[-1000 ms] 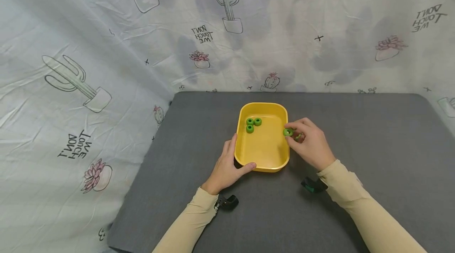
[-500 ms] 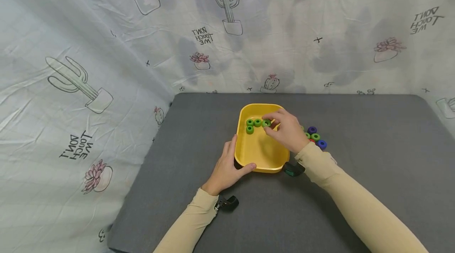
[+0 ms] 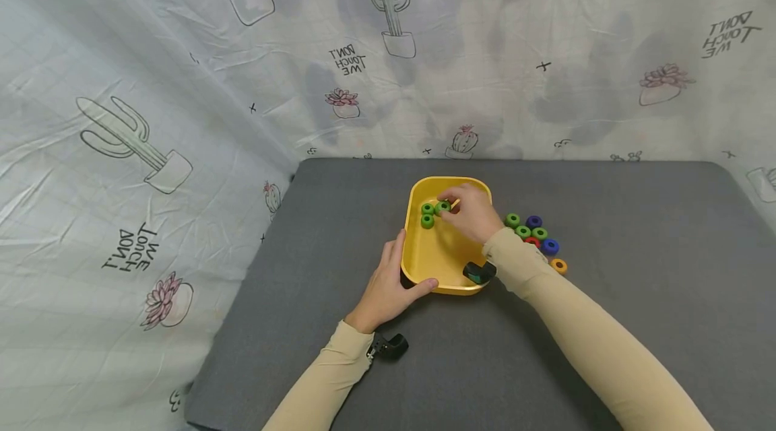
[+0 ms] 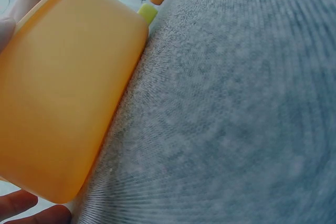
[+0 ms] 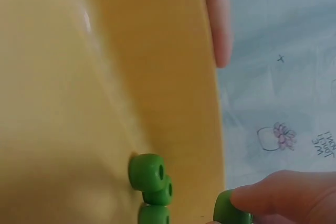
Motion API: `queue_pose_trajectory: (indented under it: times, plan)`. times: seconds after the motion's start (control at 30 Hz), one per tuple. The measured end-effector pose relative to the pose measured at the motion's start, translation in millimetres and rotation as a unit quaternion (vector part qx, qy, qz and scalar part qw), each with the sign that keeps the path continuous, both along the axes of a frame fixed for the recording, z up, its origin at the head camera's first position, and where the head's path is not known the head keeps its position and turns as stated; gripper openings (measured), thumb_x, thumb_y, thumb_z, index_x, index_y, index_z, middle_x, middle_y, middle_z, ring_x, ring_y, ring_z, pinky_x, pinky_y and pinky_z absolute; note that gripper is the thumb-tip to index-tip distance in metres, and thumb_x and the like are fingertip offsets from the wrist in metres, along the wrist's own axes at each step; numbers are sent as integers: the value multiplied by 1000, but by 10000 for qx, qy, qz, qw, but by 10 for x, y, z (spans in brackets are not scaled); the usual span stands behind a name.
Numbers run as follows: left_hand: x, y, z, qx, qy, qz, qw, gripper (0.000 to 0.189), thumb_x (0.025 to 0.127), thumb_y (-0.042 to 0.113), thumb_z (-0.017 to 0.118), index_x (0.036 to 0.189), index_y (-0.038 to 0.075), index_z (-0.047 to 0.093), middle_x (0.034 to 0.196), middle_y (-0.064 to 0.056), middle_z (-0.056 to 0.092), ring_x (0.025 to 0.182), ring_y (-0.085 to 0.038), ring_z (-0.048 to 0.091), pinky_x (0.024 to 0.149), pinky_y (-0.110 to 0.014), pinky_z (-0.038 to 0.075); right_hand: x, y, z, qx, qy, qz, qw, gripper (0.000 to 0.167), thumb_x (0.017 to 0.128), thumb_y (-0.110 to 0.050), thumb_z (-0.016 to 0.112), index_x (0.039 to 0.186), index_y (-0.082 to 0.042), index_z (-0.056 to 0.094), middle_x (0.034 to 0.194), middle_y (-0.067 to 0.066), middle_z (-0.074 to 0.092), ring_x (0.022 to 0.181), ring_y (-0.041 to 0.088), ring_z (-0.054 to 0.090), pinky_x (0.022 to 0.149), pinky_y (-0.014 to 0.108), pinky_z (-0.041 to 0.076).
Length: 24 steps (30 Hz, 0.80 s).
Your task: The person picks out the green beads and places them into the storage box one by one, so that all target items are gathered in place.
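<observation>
Near the back of the yellow tray (image 3: 445, 262), the thumb and fingertips of my right hand (image 3: 471, 212) pinch a green bead (image 3: 443, 207) with a hole through it. Three more green beads (image 5: 147, 172) sit close together inside the tray in the right wrist view; in the head view the held bead covers one of them. My left hand (image 3: 386, 288) holds the tray at its near left corner, thumb (image 3: 423, 288) over the front rim and fingers along the left side. The tray's outer wall (image 4: 73, 87) fills the left of the left wrist view.
Right of the tray, on the grey table (image 3: 636, 283), lies a group of loose beads: several green (image 3: 513, 220), blue (image 3: 550, 246) and purple ones, a red one (image 3: 532, 242) and an orange one (image 3: 559, 266). A printed cloth (image 3: 533, 81) hangs behind the table.
My right hand has moved left from the tray's right rim to above the green beads, carrying a green bead. The loose beads on the right have come into view. The left hand stays put.
</observation>
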State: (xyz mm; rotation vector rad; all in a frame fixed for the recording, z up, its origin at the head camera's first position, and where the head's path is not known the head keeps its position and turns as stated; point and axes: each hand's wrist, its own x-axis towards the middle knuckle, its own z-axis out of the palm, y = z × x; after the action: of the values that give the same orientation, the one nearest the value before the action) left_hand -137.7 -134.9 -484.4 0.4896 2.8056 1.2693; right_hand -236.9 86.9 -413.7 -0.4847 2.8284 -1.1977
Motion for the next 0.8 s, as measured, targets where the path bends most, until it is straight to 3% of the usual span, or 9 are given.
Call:
queue_pose_trajectory:
  times: [0.33, 0.8]
  plan:
    - [-6, -6, 4, -7, -79, -14, 10000, 112, 89, 66, 72, 169, 30, 2, 160, -4, 32, 132, -22, 51, 111, -50, 46, -110, -94, -126, 331, -143, 41, 9993, 31, 95, -7, 74, 125, 1, 72, 115, 20, 68, 107, 35, 62, 95, 48, 52]
    - [-29, -18, 19, -2, -11, -66, 10000, 110, 90, 68, 70, 169, 30, 3, 159, -6, 33, 130, -22, 53, 108, -51, 48, -186, -139, -173, 837, -612, -3, 9946, 46, 93, -10, 77, 135, 1, 63, 114, 21, 69, 100, 33, 65, 90, 45, 55]
